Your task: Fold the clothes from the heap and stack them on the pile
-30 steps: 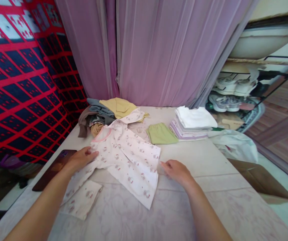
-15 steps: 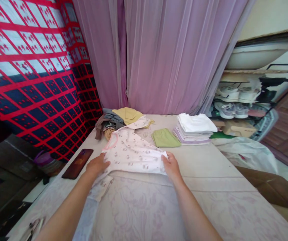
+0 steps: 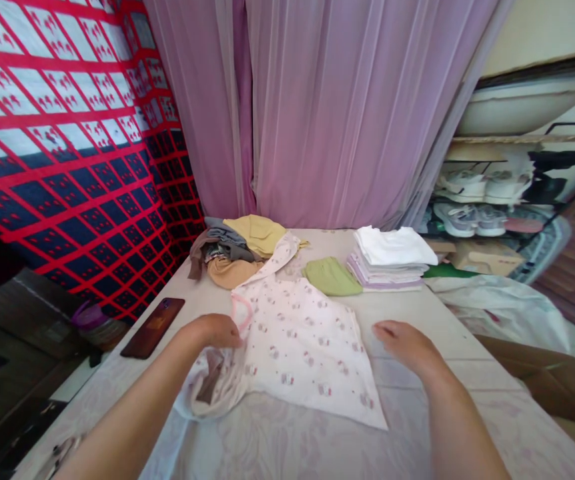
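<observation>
A white children's shirt (image 3: 307, 340) with a small character print and pink neckline is spread on the bed, its body flat and one sleeve stretched toward the back. My left hand (image 3: 217, 331) is closed on the shirt's side near the neckline; its fingertips are partly hidden. Beneath that hand the other sleeve lies bunched. Just off the shirt's right edge, my right hand (image 3: 405, 343) hovers with loosely bent fingers and nothing in them. Behind the shirt lie folded green pants (image 3: 331, 277) and a stack of folded white clothes (image 3: 392, 247).
A heap of clothes (image 3: 227, 243), with a yellow garment (image 3: 255, 233), sits at the back left of the bed. A phone (image 3: 153, 327) lies by the left edge. Purple curtains (image 3: 317, 113) hang behind; a shoe rack (image 3: 477, 200) and cardboard box (image 3: 542, 373) stand right.
The shirt's body has come down toward me and spread flat. My right hand has let go of it and moved right; my left hand has shifted slightly right. More of a tan garment shows.
</observation>
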Demonstrator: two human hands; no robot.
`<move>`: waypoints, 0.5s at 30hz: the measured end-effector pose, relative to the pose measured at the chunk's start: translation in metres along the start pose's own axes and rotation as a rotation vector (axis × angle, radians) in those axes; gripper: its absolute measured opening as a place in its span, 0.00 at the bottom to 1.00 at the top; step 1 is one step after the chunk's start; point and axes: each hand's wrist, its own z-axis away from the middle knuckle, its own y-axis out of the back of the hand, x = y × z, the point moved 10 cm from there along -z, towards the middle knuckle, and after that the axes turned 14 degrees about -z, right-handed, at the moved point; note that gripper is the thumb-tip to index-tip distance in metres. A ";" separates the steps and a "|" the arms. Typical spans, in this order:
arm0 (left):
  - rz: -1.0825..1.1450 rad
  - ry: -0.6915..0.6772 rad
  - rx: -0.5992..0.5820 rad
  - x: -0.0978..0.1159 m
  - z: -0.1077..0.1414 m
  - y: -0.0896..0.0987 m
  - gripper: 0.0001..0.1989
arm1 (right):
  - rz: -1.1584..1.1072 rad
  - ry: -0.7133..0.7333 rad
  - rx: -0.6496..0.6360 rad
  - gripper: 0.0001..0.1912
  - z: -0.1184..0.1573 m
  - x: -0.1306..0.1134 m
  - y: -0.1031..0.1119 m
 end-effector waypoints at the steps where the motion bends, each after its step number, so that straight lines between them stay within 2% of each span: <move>1: -0.037 0.054 0.083 -0.007 -0.009 0.013 0.09 | 0.017 -0.011 0.036 0.18 -0.010 0.000 0.001; 3: -0.074 0.163 0.202 -0.020 -0.027 0.032 0.13 | -0.011 0.014 0.117 0.20 -0.033 -0.008 0.002; 4: -0.080 0.207 0.244 -0.025 -0.036 0.039 0.17 | -0.042 0.025 0.115 0.22 -0.044 -0.012 -0.002; 6: -0.078 0.276 0.357 -0.033 -0.051 0.051 0.24 | -0.105 0.035 0.047 0.24 -0.063 -0.019 -0.018; 8: -0.044 0.293 0.451 -0.036 -0.064 0.056 0.27 | -0.135 0.032 -0.052 0.23 -0.073 -0.023 -0.035; 10: 0.006 0.278 0.489 -0.038 -0.076 0.054 0.24 | -0.142 0.034 -0.119 0.16 -0.074 -0.028 -0.046; 12: 0.049 0.267 0.477 -0.043 -0.087 0.048 0.17 | -0.209 0.076 -0.143 0.09 -0.069 -0.037 -0.048; 15: 0.119 0.304 0.497 -0.059 -0.097 0.045 0.16 | -0.520 0.128 -0.171 0.09 -0.055 -0.051 -0.043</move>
